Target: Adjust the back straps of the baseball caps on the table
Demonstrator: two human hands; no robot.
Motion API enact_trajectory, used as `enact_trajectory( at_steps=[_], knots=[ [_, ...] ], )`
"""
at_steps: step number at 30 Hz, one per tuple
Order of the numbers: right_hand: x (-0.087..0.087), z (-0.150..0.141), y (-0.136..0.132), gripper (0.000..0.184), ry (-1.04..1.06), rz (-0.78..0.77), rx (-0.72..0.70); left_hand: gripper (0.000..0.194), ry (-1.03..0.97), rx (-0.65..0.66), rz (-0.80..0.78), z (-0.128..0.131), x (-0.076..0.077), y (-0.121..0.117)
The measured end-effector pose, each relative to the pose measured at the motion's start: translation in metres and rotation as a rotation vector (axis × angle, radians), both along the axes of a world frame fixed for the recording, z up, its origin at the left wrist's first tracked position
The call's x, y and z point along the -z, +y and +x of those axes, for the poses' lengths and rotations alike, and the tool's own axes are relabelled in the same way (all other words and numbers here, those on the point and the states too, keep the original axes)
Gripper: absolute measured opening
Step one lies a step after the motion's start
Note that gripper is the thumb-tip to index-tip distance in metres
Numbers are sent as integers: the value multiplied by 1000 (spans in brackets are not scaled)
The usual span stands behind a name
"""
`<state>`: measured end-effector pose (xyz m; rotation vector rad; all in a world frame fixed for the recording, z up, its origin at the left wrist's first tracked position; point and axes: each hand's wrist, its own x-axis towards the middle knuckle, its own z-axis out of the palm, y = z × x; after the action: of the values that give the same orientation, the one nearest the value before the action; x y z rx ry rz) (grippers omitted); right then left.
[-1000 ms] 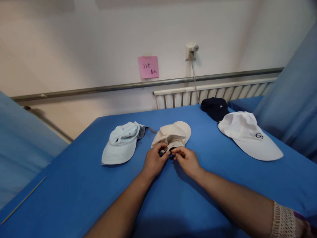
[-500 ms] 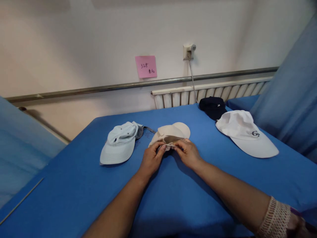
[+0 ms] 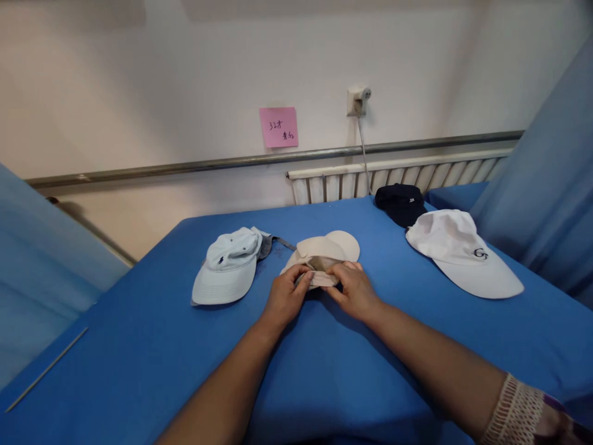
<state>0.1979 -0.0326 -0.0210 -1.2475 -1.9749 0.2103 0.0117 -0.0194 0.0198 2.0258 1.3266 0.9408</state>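
Observation:
In the middle of the blue-covered table lies a beige baseball cap [image 3: 319,247], its brim pointing away to the right and its strap side toward me. My left hand [image 3: 288,295] pinches the left part of the strap at the cap's back edge between thumb and fingers. On the right part of the same strap, my right hand [image 3: 353,289] has its thumb below and its fingers over the edge. Between the hands the strap runs flat, with the cap's inside showing behind it. Fine detail of the fastening is too small to make out.
Left of the hands rests a pale blue cap [image 3: 229,266] with a grey strap. A white cap [image 3: 463,253] and a black cap [image 3: 401,204] lie at the right on the blue table [image 3: 324,377]. A thin rod [image 3: 46,371] lies near the left edge. Blue curtains [image 3: 546,148] hang on both sides.
The strap between my hands now lies flatter and shows more of its face, with the cap's opening wider in view. My hands keep their hold; the whole view has shifted slightly.

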Motion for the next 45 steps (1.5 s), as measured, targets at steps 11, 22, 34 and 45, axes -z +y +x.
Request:
enact_trajectory(
  at_steps=[11, 22, 34, 45],
  knots=[
    [2, 8, 6, 18, 91, -54, -76, 32, 123, 137, 130, 5, 0, -6],
    [-4, 1, -1, 14, 128, -73, -71, 22, 314, 174, 187, 3, -3, -4],
    [5, -8, -3, 21, 554, -309, -39, 24, 491, 179, 376, 3, -1, -7],
    [14, -12, 1, 13, 772, -209, -133, 20, 214, 45, 142, 3, -10, -14]
  ],
)
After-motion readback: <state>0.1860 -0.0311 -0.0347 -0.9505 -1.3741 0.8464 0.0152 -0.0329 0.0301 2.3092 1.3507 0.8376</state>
